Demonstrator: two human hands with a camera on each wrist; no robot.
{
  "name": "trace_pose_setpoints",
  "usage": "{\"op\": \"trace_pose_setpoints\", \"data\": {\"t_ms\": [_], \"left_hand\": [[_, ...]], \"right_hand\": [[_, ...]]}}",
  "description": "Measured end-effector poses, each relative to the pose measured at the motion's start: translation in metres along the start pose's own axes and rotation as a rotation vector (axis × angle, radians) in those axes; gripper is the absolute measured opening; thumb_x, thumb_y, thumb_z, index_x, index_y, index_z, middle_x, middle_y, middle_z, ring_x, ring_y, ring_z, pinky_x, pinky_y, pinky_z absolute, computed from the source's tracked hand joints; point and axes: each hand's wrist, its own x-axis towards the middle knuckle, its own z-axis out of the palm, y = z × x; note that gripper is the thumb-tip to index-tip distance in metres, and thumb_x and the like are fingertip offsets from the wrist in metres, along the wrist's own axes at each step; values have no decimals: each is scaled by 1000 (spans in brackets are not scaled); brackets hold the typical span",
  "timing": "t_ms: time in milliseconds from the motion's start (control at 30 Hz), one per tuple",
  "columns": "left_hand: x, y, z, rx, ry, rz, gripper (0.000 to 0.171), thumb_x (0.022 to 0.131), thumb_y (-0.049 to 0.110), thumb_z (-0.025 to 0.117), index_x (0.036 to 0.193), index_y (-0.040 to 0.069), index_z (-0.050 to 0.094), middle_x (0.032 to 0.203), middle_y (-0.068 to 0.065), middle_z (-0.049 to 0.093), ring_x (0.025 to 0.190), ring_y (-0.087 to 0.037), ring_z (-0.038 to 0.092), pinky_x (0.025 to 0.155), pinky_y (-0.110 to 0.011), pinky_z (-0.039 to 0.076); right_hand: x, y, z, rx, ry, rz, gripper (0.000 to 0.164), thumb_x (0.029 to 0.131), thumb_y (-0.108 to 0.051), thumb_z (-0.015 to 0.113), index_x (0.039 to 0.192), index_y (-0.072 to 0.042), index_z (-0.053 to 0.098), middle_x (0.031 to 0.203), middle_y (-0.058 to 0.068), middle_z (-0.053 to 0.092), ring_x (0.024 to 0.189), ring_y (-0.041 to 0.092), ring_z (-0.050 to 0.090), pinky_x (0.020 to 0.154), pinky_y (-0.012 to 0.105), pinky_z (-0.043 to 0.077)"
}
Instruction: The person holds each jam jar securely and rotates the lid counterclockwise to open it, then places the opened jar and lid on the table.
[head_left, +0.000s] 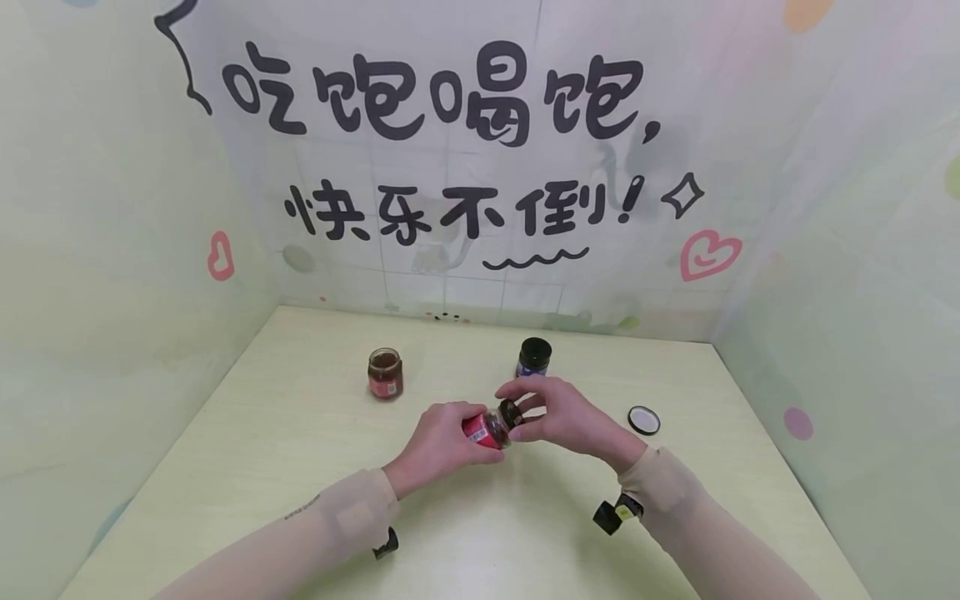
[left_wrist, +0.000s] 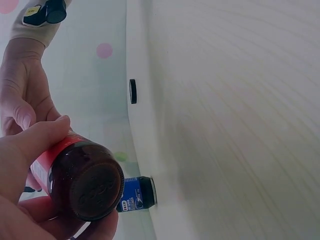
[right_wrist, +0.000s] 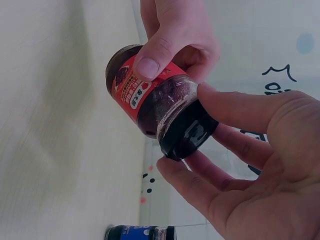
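Observation:
Above the table, my left hand (head_left: 441, 443) grips a glass jar (right_wrist: 132, 92) with a red label and dark contents, held tilted. Its base (left_wrist: 95, 187) faces the left wrist camera. The black lid (right_wrist: 187, 131) is on the jar's mouth. My right hand (head_left: 570, 418) holds that lid at its rim, thumb on one side and fingertips on the other. Just behind the right hand stands a jar with a blue label and black lid (head_left: 535, 354), its lower part hidden in the head view.
An open jar with a red label (head_left: 386, 379) stands at the back left of the table (head_left: 315, 358). To the right lies a loose lid (head_left: 644, 420), white inside face up. Walls with printed lettering enclose the table at the back and sides.

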Motion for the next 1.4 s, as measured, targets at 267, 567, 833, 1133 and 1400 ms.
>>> {"op": "trace_pose_setpoints", "data": {"t_ms": [267, 567, 833, 1133, 1400], "left_hand": [[0, 0, -1, 8, 5, 2, 53, 71, 41, 91, 115, 17, 73, 101, 6, 69, 88, -13, 61, 72, -27, 54], [-1, 0, 0, 16, 5, 14, 52, 71, 39, 91, 115, 17, 73, 102, 6, 69, 89, -13, 61, 75, -29, 54], [-2, -1, 1, 12, 19, 14, 52, 71, 33, 92, 115, 14, 72, 103, 4, 69, 89, -14, 62, 76, -30, 55], [-2, -4, 1, 42, 44, 22, 53, 71, 30, 92, 116, 12, 70, 102, 2, 68, 88, -15, 62, 75, -30, 55], [-2, -7, 1, 33, 66, 46, 49, 70, 29, 92, 112, 14, 71, 97, 5, 68, 84, -12, 61, 72, -30, 54]], "right_hand": [[0, -3, 4, 15, 38, 107, 37, 91, -43, 74, 121, -24, 66, 111, 6, 66, 89, 22, 71, 76, 39, 59], [1, -5, 8, 31, 72, 131, 35, 89, -43, 76, 114, -20, 69, 103, 8, 68, 83, 23, 70, 74, 45, 59], [1, -3, 8, -27, 72, 80, 38, 86, -40, 79, 116, -19, 70, 100, 3, 70, 82, 19, 70, 73, 37, 58], [3, 1, 9, -8, 71, 26, 34, 86, -33, 81, 116, -22, 71, 107, -3, 69, 91, 17, 70, 74, 35, 58], [4, 4, 9, 40, 49, -42, 34, 85, -16, 81, 117, -17, 69, 115, -1, 67, 100, 21, 69, 78, 35, 58]]}}
